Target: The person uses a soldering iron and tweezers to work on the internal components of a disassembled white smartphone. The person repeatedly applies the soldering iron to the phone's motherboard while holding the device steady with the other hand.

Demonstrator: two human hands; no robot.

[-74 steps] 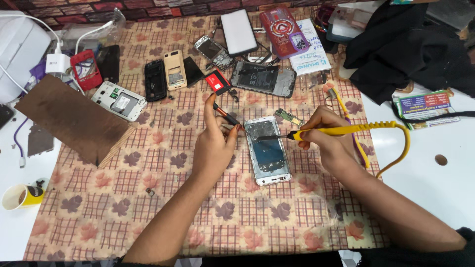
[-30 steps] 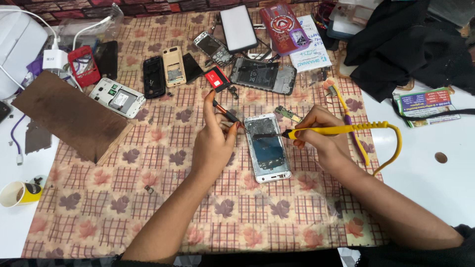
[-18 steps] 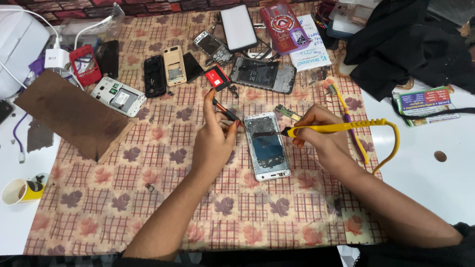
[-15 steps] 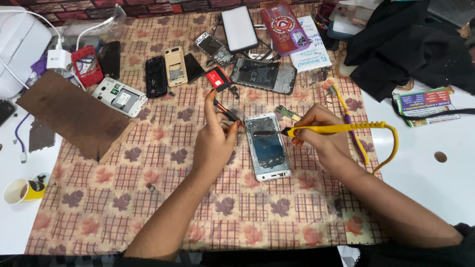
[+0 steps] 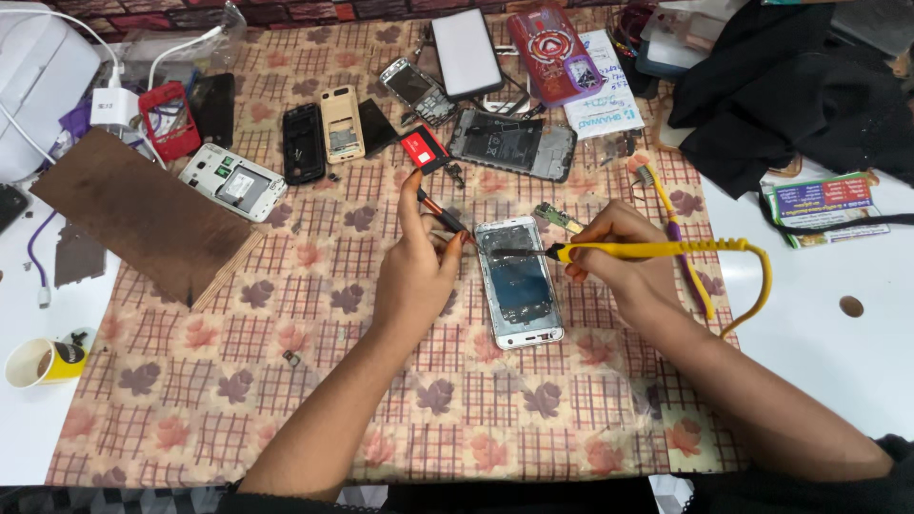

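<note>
right hand (image 5: pixel 619 257) grips a yellow-handled soldering iron (image 5: pixel 647 250), tip on the opened white phone (image 5: pixel 519 281) lying on the cloth; left hand (image 5: pixel 414 276) pinches red-black tweezers (image 5: pixel 440 214). a slip could scorch neighbouring parts.

A white table (image 5: pixel 838 362), evenly lit from above, is covered by a checked, leaf-patterned cloth (image 5: pixel 286 400), with a dark red brick wall (image 5: pixel 314 9) along its far edge.
</note>
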